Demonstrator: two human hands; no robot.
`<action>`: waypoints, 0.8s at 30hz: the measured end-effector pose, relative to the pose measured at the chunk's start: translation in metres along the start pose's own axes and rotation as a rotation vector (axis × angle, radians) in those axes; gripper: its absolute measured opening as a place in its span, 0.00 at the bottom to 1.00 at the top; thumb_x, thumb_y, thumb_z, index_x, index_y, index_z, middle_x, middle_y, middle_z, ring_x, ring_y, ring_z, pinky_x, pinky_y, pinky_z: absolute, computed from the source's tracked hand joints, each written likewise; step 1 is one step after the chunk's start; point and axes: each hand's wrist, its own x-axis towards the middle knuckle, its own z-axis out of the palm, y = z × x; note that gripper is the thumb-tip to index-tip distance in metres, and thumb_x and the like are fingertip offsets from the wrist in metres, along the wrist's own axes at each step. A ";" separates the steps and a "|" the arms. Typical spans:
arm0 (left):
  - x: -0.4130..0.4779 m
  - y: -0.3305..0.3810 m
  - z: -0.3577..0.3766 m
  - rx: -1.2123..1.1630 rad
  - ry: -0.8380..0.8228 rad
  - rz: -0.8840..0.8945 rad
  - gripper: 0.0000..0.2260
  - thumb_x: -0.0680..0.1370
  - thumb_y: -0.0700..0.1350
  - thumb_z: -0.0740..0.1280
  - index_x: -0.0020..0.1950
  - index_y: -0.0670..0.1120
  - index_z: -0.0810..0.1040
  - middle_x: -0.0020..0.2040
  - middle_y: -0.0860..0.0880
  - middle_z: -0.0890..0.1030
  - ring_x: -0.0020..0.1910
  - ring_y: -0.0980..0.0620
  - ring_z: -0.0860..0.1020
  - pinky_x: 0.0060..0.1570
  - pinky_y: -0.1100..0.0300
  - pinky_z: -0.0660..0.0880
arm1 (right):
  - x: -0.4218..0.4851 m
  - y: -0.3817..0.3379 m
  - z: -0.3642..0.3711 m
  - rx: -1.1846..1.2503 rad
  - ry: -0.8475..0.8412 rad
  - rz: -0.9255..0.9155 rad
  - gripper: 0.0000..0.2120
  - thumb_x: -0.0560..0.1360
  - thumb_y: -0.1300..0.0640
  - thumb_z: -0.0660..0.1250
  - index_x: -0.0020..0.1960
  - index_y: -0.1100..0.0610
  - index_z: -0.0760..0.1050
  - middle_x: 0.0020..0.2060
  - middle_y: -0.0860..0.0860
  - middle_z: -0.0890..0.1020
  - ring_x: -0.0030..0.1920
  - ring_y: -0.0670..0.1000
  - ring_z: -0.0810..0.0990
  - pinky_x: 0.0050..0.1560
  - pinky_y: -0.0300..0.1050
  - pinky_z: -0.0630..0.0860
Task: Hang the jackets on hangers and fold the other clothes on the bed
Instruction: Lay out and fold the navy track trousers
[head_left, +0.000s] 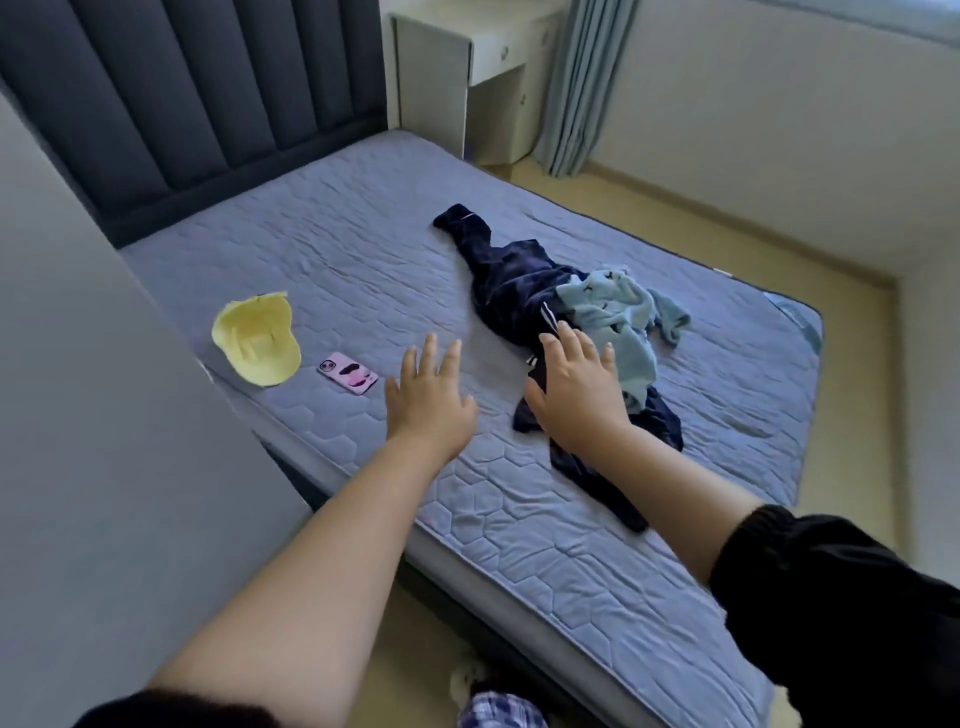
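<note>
Navy garment (511, 291) lies beneath the right hand (576, 395).

The one camera sits on the person's head, looking forward and down, close over the bed (363, 249).

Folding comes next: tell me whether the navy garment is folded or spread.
Unfolded: the navy garment lies crumpled lengthwise on the bed, a light-blue garment bunched on it.
</note>
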 end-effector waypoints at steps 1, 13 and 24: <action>0.018 0.001 0.010 -0.024 -0.016 -0.039 0.30 0.80 0.50 0.57 0.79 0.49 0.47 0.79 0.46 0.44 0.77 0.44 0.47 0.73 0.43 0.52 | 0.016 0.009 0.014 -0.005 -0.026 -0.006 0.29 0.80 0.46 0.54 0.77 0.57 0.53 0.78 0.55 0.52 0.77 0.55 0.49 0.75 0.60 0.45; 0.114 -0.029 0.173 0.019 -0.121 -0.090 0.30 0.80 0.50 0.57 0.79 0.50 0.46 0.79 0.47 0.43 0.77 0.45 0.48 0.72 0.44 0.56 | 0.110 0.066 0.198 0.221 -0.109 0.114 0.22 0.80 0.49 0.56 0.71 0.59 0.64 0.72 0.55 0.65 0.70 0.58 0.63 0.67 0.55 0.59; 0.142 -0.070 0.363 0.055 -0.187 -0.089 0.32 0.80 0.49 0.57 0.78 0.53 0.41 0.79 0.48 0.40 0.77 0.45 0.45 0.73 0.45 0.53 | 0.134 0.099 0.419 0.327 -0.246 0.207 0.29 0.78 0.49 0.58 0.75 0.56 0.56 0.74 0.52 0.60 0.72 0.56 0.60 0.70 0.57 0.59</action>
